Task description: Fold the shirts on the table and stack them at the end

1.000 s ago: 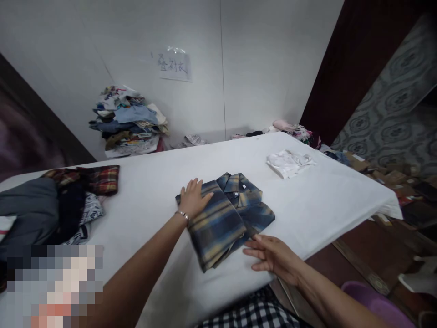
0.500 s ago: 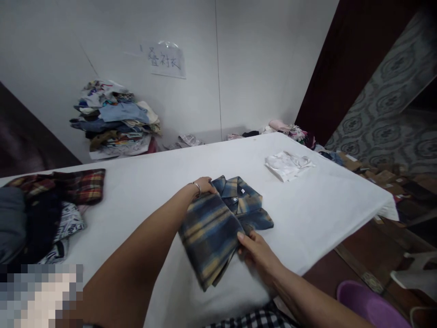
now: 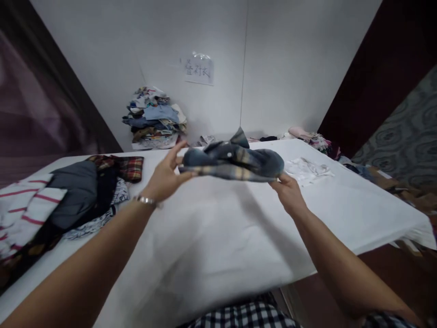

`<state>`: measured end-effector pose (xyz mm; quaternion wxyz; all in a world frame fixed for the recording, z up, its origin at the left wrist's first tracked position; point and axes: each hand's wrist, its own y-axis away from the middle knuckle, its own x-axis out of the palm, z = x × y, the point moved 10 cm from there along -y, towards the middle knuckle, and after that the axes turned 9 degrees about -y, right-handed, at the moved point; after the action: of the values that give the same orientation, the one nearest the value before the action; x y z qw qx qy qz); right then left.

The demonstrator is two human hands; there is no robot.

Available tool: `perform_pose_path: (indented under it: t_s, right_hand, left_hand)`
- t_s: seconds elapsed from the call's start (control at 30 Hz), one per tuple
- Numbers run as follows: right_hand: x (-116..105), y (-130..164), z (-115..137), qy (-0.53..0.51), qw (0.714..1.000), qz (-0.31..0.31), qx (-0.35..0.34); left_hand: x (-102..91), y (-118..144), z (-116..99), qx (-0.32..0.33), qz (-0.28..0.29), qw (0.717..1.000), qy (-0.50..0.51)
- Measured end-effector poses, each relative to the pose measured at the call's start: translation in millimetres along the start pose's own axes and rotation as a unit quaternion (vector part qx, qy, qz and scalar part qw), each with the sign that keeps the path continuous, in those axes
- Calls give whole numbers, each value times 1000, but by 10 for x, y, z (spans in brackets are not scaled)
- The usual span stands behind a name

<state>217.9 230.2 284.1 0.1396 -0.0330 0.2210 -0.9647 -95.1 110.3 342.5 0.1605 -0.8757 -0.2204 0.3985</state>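
Head view: folded shirt (image 3: pixel 235 161) held level in the air above the table (image 3: pixel 218 237), far of centre. Step in hand, by judgement: carrying the folded piece off. Next move calls for keeping it flat so the fold holds.

Left hand (image 3: pixel 165 175) grips the left edge, thumb on top. Right hand (image 3: pixel 288 193) supports the right edge from below. Both arms extended forward. White garment (image 3: pixel 309 166) lies right of the shirt.

A folded shirt (image 3: pixel 232 161) hangs above the table (image 3: pixel 218 246), clothes heap (image 3: pixel 61 200) left, white garment (image 3: pixel 309 167) right.
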Motion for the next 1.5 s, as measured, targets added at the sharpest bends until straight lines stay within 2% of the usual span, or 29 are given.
perform_pose_path:
  t_s: [0.07, 0.17, 0.23, 0.3, 0.4, 0.5, 0.63, 0.73, 0.83, 0.9, 1.03, 1.1, 1.2, 1.27, 1.37, 1.43, 1.5]
  right_hand:
    - [-21, 286, -288, 54, 997, 25, 39]
    - [-32, 857, -797, 137, 981, 89, 107]
    - [-62, 1150, -979, 156, 973, 120, 117]
    - [-137, 1298, -1074, 129, 973, 123, 148]
    - [-264, 1294, -1123, 53, 968, 86, 229]
    - [-286, 1123, -1032, 44, 969, 50, 236]
    - [-83, 904, -1004, 107, 971, 66, 205]
    - [97, 743, -1034, 134, 973, 92, 163]
    - [79, 562, -1017, 104, 988, 39, 103]
    - [37, 482, -1062, 112, 990, 10, 88]
    - [125, 445, -1278, 196, 970, 69, 128]
    - [170, 451, -1273, 234, 961, 94, 118]
    - [227, 476, -1189, 274, 950, 111, 96]
    - [285, 506, -1133, 281, 948, 124, 83]
    - [408, 577, -1093, 272, 946, 167, 62]
    - [435, 619, -1062, 260, 948, 176, 44]
    - [428, 661, -1077, 276, 943, 181, 46]
  left_hand:
    - [217, 612, 138, -32, 33, 997, -60]
    - [764, 1492, 484, -100, 142, 983, -52]
    - [991, 1877, 679, -156, 175, 972, -14]
    - [1060, 2033, 798, -217, 168, 960, 58]
    - [976, 1947, 924, -296, 109, 941, 122]
    - [906, 1718, 1032, -330, 66, 939, 66]
    - [1028, 1452, 1086, -308, 58, 950, 4]
    - [1097, 1342, 1038, -277, 47, 959, -34]
    - [1129, 1253, 900, -214, 26, 976, 19]
    - [1139, 1238, 892, -202, 25, 978, 50]
    - [1139, 1327, 1117, -280, 58, 958, 17]
    - [1102, 1373, 1184, -311, 59, 949, 10]
    - [1077, 1403, 1168, -333, 45, 941, 26]
    - [1105, 1373, 1079, -320, 33, 945, 51]
    - [1143, 1248, 868, -235, 13, 967, 100]
    - [1144, 1201, 822, -197, 20, 978, 71]
    - [1134, 1208, 911, -207, 43, 977, 3]
